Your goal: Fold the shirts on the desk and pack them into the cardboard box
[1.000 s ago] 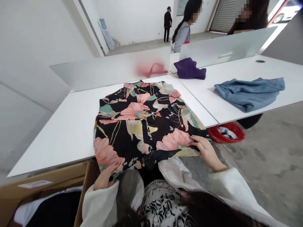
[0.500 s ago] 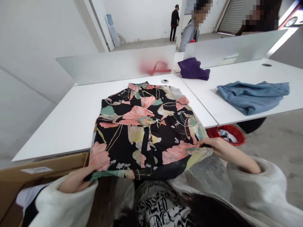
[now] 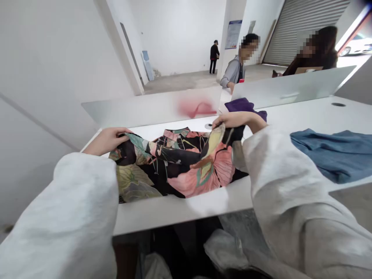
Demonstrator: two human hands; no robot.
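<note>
Left fingers (image 3: 121, 130) and right fingers (image 3: 219, 120) pinch the floral shirt (image 3: 200, 182) by its hem (image 3: 220, 131), now lifted toward its collar (image 3: 176, 133).

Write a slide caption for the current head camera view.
Left hand and right hand grip a floral shirt by its edge at a white table, blue cloth lying to the right.

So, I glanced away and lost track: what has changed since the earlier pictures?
The left hand and right hand have carried the lower edge of the floral shirt forward, up toward its collar, so it bunches between them. Both hands still hold it. The purple cloth and blue garment remain on the table.
</note>
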